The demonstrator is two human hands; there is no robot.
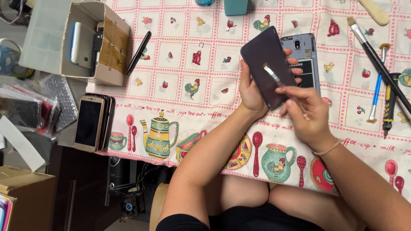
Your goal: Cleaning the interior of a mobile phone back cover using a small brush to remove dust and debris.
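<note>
My left hand (251, 92) holds a dark purple phone back cover (265, 57) tilted above the table. My right hand (309, 115) grips a small brush (274, 76) whose pale bristles touch the cover's surface. Just behind the cover lies a grey phone (305, 51) with its back off, face down on the patterned tablecloth (180, 85).
A stack of phones (90, 122) sits at the table's left edge beside an open cardboard box (96, 42) and a black pen (138, 53). Larger brushes (374, 53), a blue tool (376, 92) and a black-yellow screwdriver (388, 105) lie at the right. A wooden handle (374, 11) rests at top right.
</note>
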